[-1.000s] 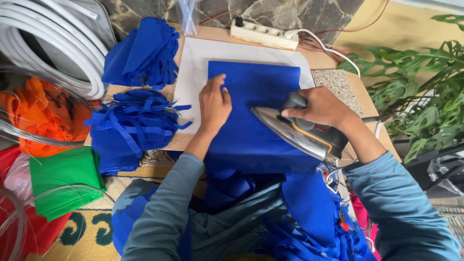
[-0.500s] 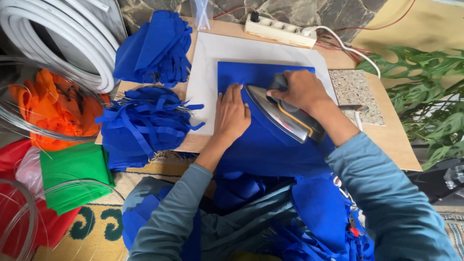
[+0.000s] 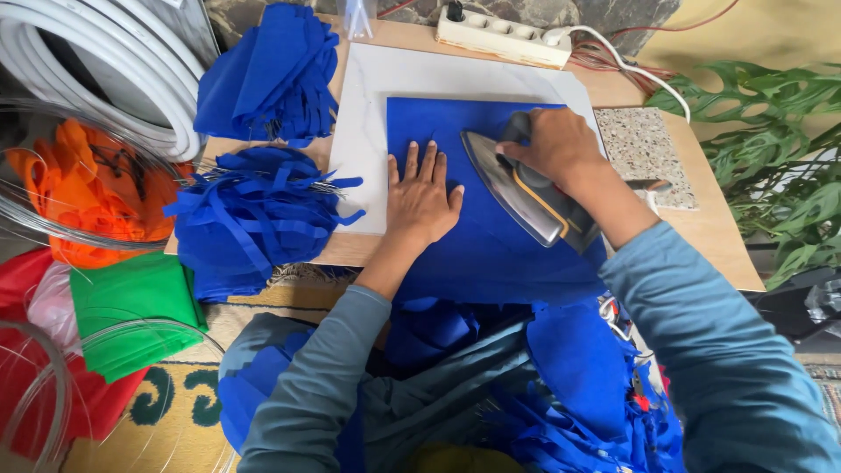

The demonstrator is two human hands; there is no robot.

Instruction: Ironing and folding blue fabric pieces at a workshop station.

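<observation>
Head view, as I read it from my remote station. At centre frame a blue fabric piece (image 3: 491, 245) lies on a white board (image 3: 368, 114) set on a low wooden table (image 3: 710, 236), its near edge hanging off towards the lap. My left hand (image 3: 422, 197) rests flat on it, fingers spread wide and holding nothing. My right hand (image 3: 552, 144) is closed around the handle of an electric iron (image 3: 526, 197), whose soleplate is tipped up on edge just right of the left hand, its point towards the top of the frame.

Surroundings: a speckled stone slab (image 3: 644, 153) sits right of the board, partly covered by the right forearm. A white power strip (image 3: 504, 33) lies along the top edge, with a cable running right. Green plant leaves (image 3: 780, 158) fill the right side. A stack of folded blue pieces (image 3: 272, 74) occupies the upper left of the table; below it lies a heap of blue strips (image 3: 254, 223).

Containers: a wire basket (image 3: 26, 210) at far left holds orange fabric (image 3: 83, 188). Green fabric (image 3: 136, 307) and red fabric (image 3: 35, 385) lie below it.

Obscured: coiled white hose (image 3: 114, 70) is cut off at upper left. More blue fabric fills the lap; I cannot tell how many pieces.
</observation>
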